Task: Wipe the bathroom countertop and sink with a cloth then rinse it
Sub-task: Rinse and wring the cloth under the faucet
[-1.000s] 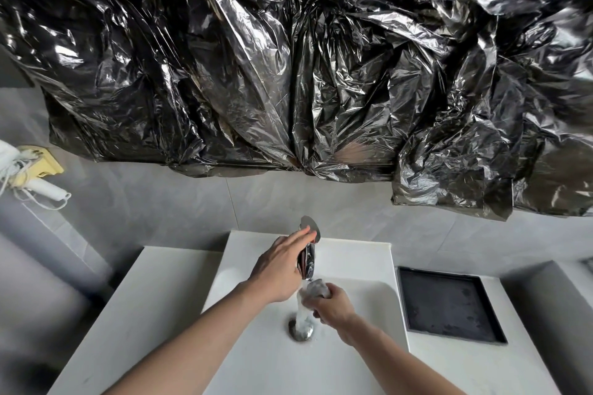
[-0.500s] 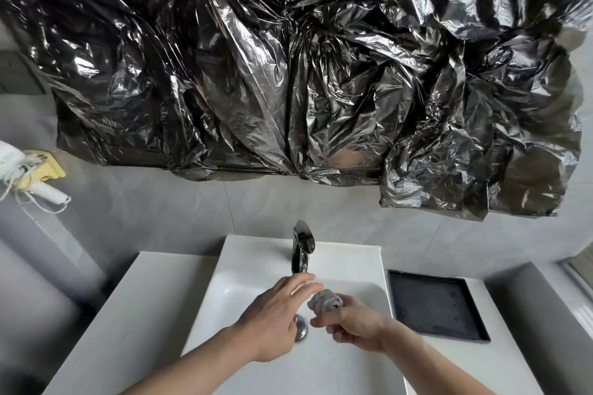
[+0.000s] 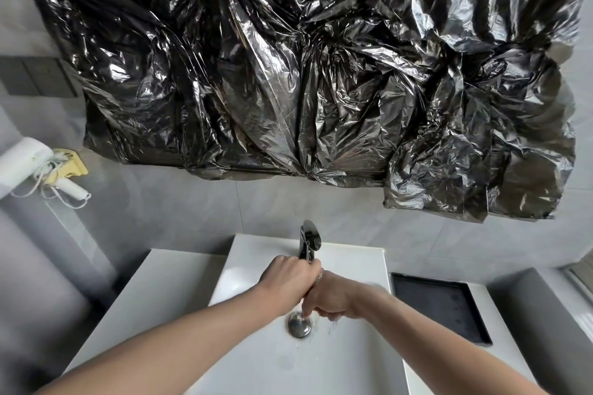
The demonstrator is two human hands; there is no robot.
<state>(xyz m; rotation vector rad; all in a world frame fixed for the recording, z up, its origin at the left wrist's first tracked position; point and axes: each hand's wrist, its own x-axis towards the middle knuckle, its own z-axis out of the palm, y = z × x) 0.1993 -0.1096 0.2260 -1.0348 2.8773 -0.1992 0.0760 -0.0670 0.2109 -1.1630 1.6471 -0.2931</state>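
Observation:
Over the white sink [image 3: 256, 245], both of my hands are clasped together just below the dark faucet [image 3: 309, 239]. My left hand [image 3: 288, 276] is curled on top, and my right hand [image 3: 332, 298] is curled beneath and to the right. Both grip the small grey cloth [image 3: 319, 275], which is almost wholly hidden between them; only a sliver shows. Drops of water fall from the hands toward the metal drain [image 3: 300, 325]. No stream comes from the faucet. The white countertop [image 3: 154, 292] lies to the left of the sink.
A black square tray [image 3: 439, 308] sits on the counter right of the sink. Crumpled black plastic sheeting [image 3: 305, 80] covers the wall above. A white hair dryer [image 3: 29, 160] with its cord hangs on the left wall. A grey ledge [image 3: 526, 305] stands at the far right.
My left hand left the faucet handle and came down to the cloth in my right hand. The water stream has stopped. Both hands now squeeze the cloth together.

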